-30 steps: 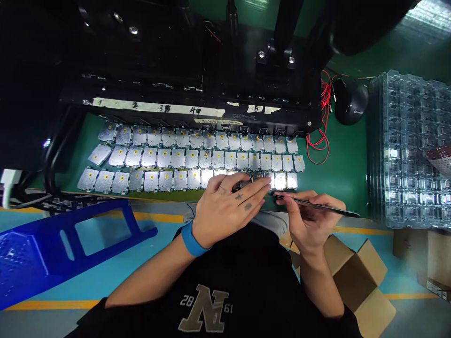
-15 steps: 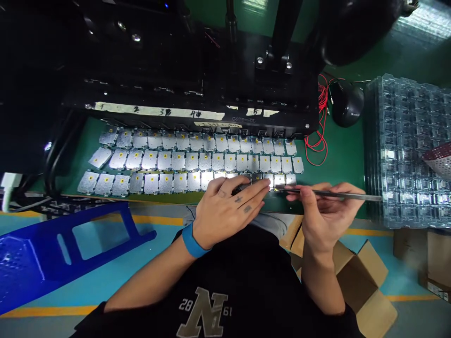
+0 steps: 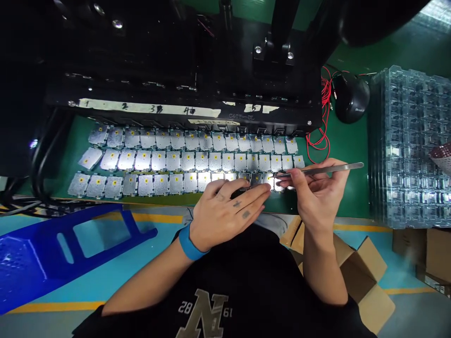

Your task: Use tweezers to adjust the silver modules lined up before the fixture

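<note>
Three rows of small silver-shielded circuit modules, each with a yellow dot, lie on a green mat. My left hand, with a blue wristband, lies over the bottom row, its fingertips down on the modules and partly hidden. My right hand pinches steel tweezers. Their tips reach a module at the right end of the bottom row, just beyond my left fingers.
A black fixture with numbered tape stands behind the rows. To the right lie red wires, a black mouse and stacked clear plastic trays. A blue plastic frame and an open cardboard box sit below the mat.
My right hand has risen and turned, swinging the tail of the tweezers from lower right to upper right. My left hand has barely moved, and the view has shifted slightly.
</note>
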### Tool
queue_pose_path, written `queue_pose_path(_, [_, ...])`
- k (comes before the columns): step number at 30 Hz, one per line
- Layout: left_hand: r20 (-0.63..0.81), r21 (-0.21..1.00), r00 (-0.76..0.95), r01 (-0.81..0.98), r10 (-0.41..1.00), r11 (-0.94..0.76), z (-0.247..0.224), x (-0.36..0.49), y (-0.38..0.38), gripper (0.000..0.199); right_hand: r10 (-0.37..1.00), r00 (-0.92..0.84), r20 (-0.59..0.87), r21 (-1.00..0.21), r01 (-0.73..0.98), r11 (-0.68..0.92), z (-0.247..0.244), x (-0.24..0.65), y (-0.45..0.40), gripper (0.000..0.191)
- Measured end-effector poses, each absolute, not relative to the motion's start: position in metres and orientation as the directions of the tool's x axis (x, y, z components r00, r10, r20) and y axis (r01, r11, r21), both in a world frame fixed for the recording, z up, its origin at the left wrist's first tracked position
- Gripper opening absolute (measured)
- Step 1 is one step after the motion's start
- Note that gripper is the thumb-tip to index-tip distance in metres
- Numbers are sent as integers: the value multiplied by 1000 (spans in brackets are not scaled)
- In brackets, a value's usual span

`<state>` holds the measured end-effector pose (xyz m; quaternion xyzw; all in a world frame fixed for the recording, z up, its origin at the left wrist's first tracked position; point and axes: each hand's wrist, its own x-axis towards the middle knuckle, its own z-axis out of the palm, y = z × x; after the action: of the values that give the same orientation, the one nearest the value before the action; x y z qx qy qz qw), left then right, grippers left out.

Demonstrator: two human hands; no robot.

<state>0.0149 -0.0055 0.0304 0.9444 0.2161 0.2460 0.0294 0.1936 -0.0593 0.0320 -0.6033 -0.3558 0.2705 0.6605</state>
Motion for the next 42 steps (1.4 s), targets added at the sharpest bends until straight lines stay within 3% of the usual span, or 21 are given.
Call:
queue_pose_path(28, [453, 176, 781, 394, 429, -902, 28, 14, -6, 24, 821, 544, 173, -985, 99, 142, 26, 199, -59, 37])
queue_pose_path(42, [437, 177, 789, 395, 432, -901, 29, 14, -6, 25, 776, 593, 215, -976, 101, 193, 33, 191, -67, 36])
